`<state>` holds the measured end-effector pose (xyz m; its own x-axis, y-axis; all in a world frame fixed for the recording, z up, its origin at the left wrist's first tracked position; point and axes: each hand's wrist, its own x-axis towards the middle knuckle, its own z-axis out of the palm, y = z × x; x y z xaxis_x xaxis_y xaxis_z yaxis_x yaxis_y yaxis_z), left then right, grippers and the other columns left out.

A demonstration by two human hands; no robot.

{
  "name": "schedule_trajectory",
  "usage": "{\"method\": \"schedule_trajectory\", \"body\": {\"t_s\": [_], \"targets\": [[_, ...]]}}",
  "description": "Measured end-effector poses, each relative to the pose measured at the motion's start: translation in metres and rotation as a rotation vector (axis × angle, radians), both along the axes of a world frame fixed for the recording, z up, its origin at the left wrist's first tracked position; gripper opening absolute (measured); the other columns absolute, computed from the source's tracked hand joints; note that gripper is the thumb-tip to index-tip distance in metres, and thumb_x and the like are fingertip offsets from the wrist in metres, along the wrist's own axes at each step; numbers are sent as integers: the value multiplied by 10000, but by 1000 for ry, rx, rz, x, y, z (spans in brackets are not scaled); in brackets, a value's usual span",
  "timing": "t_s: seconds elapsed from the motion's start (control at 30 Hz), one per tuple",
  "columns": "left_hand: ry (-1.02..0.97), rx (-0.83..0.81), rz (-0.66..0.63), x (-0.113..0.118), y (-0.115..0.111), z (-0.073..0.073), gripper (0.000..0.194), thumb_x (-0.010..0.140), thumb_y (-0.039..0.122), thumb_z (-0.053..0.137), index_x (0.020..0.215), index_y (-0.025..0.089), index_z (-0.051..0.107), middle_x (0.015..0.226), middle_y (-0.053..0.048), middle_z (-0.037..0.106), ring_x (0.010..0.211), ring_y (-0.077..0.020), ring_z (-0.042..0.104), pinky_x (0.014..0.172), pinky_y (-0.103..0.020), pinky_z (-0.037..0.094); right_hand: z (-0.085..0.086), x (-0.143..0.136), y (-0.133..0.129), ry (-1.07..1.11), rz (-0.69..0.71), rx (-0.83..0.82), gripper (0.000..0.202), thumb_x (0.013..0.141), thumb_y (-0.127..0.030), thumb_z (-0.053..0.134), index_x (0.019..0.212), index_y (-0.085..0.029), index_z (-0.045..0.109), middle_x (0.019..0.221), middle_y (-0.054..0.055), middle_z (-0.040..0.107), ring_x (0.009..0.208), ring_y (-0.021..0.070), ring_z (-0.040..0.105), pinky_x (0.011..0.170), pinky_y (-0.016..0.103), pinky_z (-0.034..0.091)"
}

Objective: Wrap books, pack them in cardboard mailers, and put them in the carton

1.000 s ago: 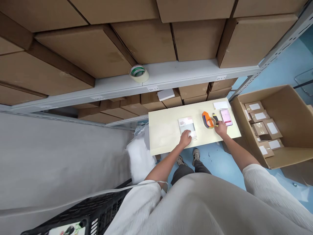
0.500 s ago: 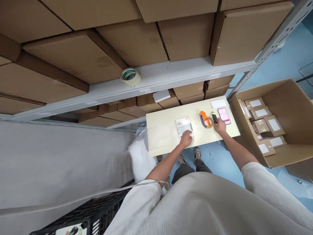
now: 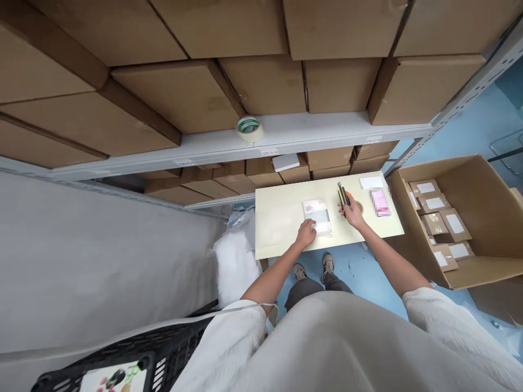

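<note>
My right hand [image 3: 352, 213] is closed around a black and yellow cutter [image 3: 342, 195], held above the cream tabletop [image 3: 278, 218]. Partly hidden behind that hand lies the orange tape dispenser [image 3: 348, 194] with its roll. My left hand [image 3: 306, 233] rests with fingers spread on the lower left edge of a flat pale packet [image 3: 317, 211] in clear wrapping. At the table's right end are a pink-screened phone [image 3: 380, 202] and a white paper [image 3: 371, 183].
Shelves of brown cartons [image 3: 253, 27] stand beyond the table, with a tape roll [image 3: 249, 129] on the ledge. An open carton [image 3: 486, 218] of small labelled boxes is at the right. A black crate [image 3: 163, 348] and a white bag [image 3: 235, 267] are at the left.
My right hand has picked up the cutter from beside the phone and moved left, over the tape dispenser. My left hand has shifted to the packet's left edge. The camera view has shifted.
</note>
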<state>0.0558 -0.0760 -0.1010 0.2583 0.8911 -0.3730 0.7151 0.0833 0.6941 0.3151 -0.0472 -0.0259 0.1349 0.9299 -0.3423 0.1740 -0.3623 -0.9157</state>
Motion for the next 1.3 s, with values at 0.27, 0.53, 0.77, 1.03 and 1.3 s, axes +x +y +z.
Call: {"method": "schedule_trajectory", "body": {"t_s": [0.27,0.53,0.77,1.03,1.3], "targets": [[133,-9,49,-96,-13,-8,521,867,132,557,1369,206,677,1570,-138,590,1497,-333,507,1258,-494,425,-23,-115,-38,-33,151,-73,534,969,-516,560,1411,-215,570,933,41,747,691,183,681,657,320,594],[300,55,-97,-143,2,-10,548,946,136,510,1480,199,618,1675,-135,503,1542,-314,467,1270,-479,414,-24,-172,-31,-452,158,-213,374,1090,-507,454,1146,-197,655,785,19,750,629,172,684,667,253,528],[349,183,-270,-139,49,-22,583,993,170,486,1576,189,520,1765,-129,382,1608,-315,368,1285,-484,365,-27,-218,-21,-855,332,-308,386,1129,-356,371,1378,-159,589,1168,172,764,1067,293,734,913,358,524],[415,107,-401,-142,70,-47,896,962,301,656,1748,235,230,1853,-143,125,1676,-390,204,1306,-572,272,-30,-252,-8,-939,437,-338,329,1134,-328,390,1384,-157,518,1203,177,751,1085,293,739,898,354,523],[413,52,-404,-141,72,-45,947,991,412,670,1774,277,154,1863,-124,58,1685,-392,170,1308,-569,264,-30,-261,-2,-992,492,-365,289,1125,-291,445,1363,-141,511,1213,193,761,1101,294,751,905,348,523]]}}
